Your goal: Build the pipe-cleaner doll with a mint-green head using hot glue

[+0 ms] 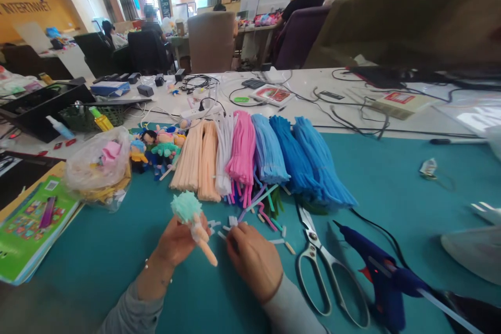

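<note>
Your left hand (178,242) sits low and centre-left in the frame, fingers wrapped around a small pipe-cleaner doll (194,224); its fluffy mint-green head pokes up above your thumb and its peach legs trail down to the right, out past your palm. Your right hand (254,258) is just beside it, bottom centre, knuckles up and fingers curled down together onto the teal mat (391,188), fingertips at a scatter of short white cuttings (230,222); whether they actually pinch one, you cannot tell from here. So the doll lies between your two hands, gripped by the left, close to the right but not touching it. Right of your right hand the scissors (324,271) lie shut on the mat, and further right the blue glue gun (381,276) lies on its side. Above your hands, mid-frame, bundles of pipe cleaners (254,156) fan out in peach, white, pink and blue. At the left, finished little dolls (158,148) crowd beside a plastic bag (96,167), with a green booklet (29,224) at the lower left edge of the bench.
</note>
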A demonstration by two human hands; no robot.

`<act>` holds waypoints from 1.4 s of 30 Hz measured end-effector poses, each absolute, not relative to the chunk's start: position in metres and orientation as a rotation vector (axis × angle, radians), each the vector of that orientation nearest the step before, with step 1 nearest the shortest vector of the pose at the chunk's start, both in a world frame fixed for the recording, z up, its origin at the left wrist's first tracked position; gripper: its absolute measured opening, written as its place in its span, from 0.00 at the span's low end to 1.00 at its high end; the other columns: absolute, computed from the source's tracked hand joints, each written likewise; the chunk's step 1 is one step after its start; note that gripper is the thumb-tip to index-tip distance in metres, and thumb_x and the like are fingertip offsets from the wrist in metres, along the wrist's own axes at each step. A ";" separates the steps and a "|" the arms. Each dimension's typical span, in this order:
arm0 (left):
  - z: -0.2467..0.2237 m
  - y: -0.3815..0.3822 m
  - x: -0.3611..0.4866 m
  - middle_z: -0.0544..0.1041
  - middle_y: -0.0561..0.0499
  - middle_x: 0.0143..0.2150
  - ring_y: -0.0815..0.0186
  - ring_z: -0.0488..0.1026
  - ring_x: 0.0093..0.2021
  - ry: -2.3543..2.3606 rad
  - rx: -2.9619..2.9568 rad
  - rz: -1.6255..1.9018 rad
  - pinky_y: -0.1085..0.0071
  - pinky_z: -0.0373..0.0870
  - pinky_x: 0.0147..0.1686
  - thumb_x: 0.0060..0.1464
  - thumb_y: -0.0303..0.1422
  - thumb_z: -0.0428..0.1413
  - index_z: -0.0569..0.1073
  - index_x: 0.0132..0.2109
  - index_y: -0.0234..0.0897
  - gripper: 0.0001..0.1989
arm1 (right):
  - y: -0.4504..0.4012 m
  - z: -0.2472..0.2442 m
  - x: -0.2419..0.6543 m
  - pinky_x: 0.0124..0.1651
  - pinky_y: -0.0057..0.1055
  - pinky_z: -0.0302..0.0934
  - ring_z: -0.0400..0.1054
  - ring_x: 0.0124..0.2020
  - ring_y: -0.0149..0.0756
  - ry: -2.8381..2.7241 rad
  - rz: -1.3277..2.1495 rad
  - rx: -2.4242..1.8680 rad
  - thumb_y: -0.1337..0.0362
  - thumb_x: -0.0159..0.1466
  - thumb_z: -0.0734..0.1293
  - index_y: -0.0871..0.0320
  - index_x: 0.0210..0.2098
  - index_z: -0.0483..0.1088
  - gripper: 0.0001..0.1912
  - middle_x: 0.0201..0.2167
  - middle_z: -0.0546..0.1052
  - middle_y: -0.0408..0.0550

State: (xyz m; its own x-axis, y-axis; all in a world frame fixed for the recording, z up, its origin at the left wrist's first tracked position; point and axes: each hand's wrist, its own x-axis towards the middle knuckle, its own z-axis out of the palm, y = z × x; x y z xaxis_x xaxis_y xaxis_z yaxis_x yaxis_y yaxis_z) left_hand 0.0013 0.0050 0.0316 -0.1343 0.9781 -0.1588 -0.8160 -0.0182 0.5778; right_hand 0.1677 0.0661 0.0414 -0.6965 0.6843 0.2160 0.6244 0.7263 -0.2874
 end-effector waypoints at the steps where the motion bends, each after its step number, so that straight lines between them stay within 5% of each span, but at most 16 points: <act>1: 0.032 0.005 0.002 0.69 0.54 0.27 0.67 0.67 0.30 0.642 0.360 1.594 0.64 0.66 0.37 0.33 0.33 0.67 0.68 0.25 0.35 0.15 | 0.066 0.046 0.170 0.29 0.29 0.57 0.68 0.29 0.37 -2.613 0.298 -1.002 0.74 0.60 0.59 0.55 0.26 0.64 0.10 0.26 0.72 0.47; 6: 0.033 0.006 0.008 0.73 0.51 0.29 0.64 0.70 0.30 0.701 0.432 1.576 0.62 0.67 0.35 0.34 0.34 0.67 0.73 0.34 0.34 0.17 | 0.069 0.078 0.190 0.31 0.28 0.60 0.66 0.28 0.34 -2.374 0.676 -0.853 0.71 0.62 0.56 0.54 0.27 0.61 0.09 0.26 0.70 0.44; 13: 0.035 0.005 0.014 0.76 0.49 0.29 0.64 0.73 0.29 0.735 0.510 1.463 0.66 0.68 0.32 0.34 0.36 0.68 0.74 0.32 0.34 0.16 | 0.063 0.110 0.207 0.25 0.28 0.56 0.61 0.22 0.32 -2.174 1.072 -0.808 0.66 0.61 0.58 0.54 0.22 0.60 0.11 0.20 0.65 0.42; 21: 0.031 0.003 0.022 0.76 0.50 0.28 0.61 0.73 0.29 0.724 0.581 1.348 0.63 0.69 0.33 0.37 0.37 0.66 0.75 0.33 0.34 0.16 | 0.052 0.114 0.193 0.21 0.25 0.53 0.58 0.20 0.29 -2.098 1.185 -0.944 0.70 0.52 0.59 0.54 0.16 0.59 0.09 0.16 0.63 0.40; 42: 0.037 0.002 0.023 0.76 0.52 0.26 0.66 0.72 0.27 0.759 0.542 1.319 0.71 0.66 0.29 0.34 0.35 0.68 0.78 0.33 0.35 0.15 | 0.053 0.116 0.189 0.21 0.25 0.49 0.53 0.18 0.28 -2.004 1.439 -1.054 0.67 0.48 0.58 0.54 0.14 0.56 0.08 0.14 0.58 0.37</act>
State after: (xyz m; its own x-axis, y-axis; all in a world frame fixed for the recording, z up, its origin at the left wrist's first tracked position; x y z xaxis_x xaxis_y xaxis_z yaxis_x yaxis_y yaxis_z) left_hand 0.0232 0.0021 0.0373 0.0734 0.9803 -0.1834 -0.6513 0.1864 0.7356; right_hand 0.1889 0.0529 0.1158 -0.6038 0.7942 -0.0684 0.3186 0.1618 -0.9340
